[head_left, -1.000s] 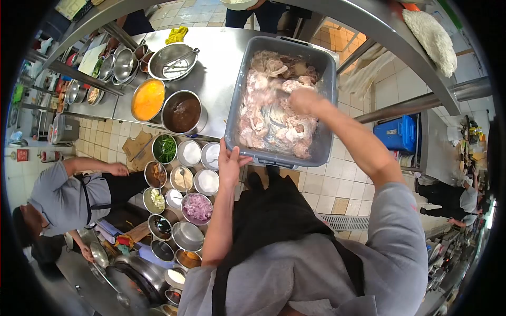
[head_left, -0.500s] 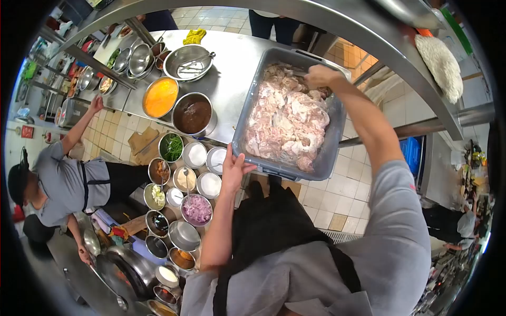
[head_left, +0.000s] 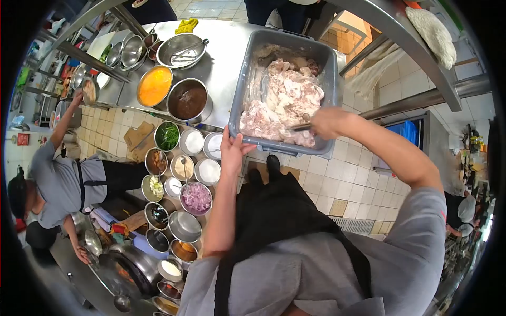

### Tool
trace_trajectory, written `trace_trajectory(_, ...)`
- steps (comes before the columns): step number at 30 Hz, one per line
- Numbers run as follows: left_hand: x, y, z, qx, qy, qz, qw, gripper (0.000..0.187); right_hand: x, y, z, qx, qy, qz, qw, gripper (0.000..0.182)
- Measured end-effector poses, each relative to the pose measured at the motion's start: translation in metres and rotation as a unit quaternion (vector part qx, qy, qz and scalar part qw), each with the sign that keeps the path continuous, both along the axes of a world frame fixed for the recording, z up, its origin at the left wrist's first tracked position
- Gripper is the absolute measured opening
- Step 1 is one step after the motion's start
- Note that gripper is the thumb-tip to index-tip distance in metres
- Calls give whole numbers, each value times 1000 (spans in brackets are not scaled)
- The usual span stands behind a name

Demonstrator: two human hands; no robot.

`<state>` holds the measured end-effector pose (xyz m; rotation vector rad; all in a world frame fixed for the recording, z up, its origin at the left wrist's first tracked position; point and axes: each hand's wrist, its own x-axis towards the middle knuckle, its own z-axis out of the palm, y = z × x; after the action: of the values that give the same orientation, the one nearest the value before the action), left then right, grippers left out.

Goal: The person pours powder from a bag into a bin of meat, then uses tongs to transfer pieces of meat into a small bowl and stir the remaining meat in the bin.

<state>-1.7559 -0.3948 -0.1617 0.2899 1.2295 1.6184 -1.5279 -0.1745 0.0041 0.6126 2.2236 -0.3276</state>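
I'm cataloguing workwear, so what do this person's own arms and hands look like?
The right sleeve is short and grey, ending near the elbow, with a small red mark; the left sleeve is plain grey where visible. Both forearms are bare. The left hand shows no glove; the right hand, though blurred, looks ungloved too.

On the shiny steel surface point(head_left: 226, 55), a crumpled yellow cloth point(head_left: 187, 26) lies near a wide round metal bowl point(head_left: 168, 49). Two round metal pots point(head_left: 206, 110) hold bright orange liquid point(head_left: 155, 86) and dark brown sauce point(head_left: 188, 100). Chopped purple onion point(head_left: 195, 198) sits in a smaller round metal bowl point(head_left: 199, 213).
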Motion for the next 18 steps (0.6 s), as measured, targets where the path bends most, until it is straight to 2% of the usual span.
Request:
trace_trajectory(2, -3, 1, 1, -4, -8, -8, 1000, 69, 21, -10, 47, 45, -3, -19, 999, 22)
trace_trajectory(5, -7, -3, 1, -17, -16, -24, 999, 75, 43, -19, 68, 96, -24, 23, 995, 23)
trace_trajectory(8, -9, -1, 4, -29, -15, -38, 999, 79, 31, -27, 17, 59, 20, 45, 997, 26)
trace_trajectory(10, -8, 0, 5, -33, -8, -36, 999, 79, 11, -43, -37, 50, 140, -13, 989, 33)
trace_trajectory(11, -7, -1, 2, -37, 1, -33, 999, 78, -4, -49, -53, 52, 149, -35, 987, 36)
trace_trajectory(13, -7, 2, -2, -40, 19, -27, 999, 77, -30, -44, -74, 69, 156, -71, 983, 38)
trace_trajectory(16, 0, 4, 0, -20, 22, -3, 1000, 67, -55, 6, -96, 125, 159, -113, 973, 36)
trace_trajectory(18, 9, 0, -6, -18, 8, 12, 1000, 72, -67, 37, -97, 189, 169, -146, 956, 30)
